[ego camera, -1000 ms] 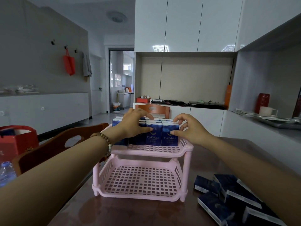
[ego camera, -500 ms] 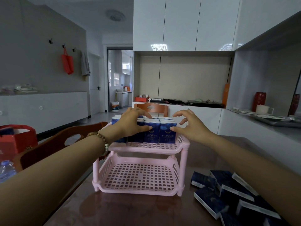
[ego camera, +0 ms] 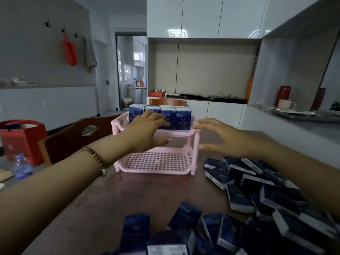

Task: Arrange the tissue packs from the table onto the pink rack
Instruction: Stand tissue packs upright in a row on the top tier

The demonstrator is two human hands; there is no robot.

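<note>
Dark blue tissue packs (ego camera: 181, 119) stood upright on the top tier of the pink rack (ego camera: 156, 169) at 12 o'clock on the bench (ego camera: 103, 203). Loose packs (ego camera: 257, 192) lay heaped from 3 to 6 o'clock. The left hand (ego camera: 147, 134), released, blocked part of the front row; the right hand (ego camera: 222, 138), also released, hovered beside the rack's post. A water bottle (ego camera: 23, 167) stood at 9 o'clock.

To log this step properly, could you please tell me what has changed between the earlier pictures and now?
The left hand and right hand have let go of the tissue packs standing atop the pink rack and drawn back toward the person, open and holding nothing. The rack, those packs and the loose packs on the table stayed put.
</note>
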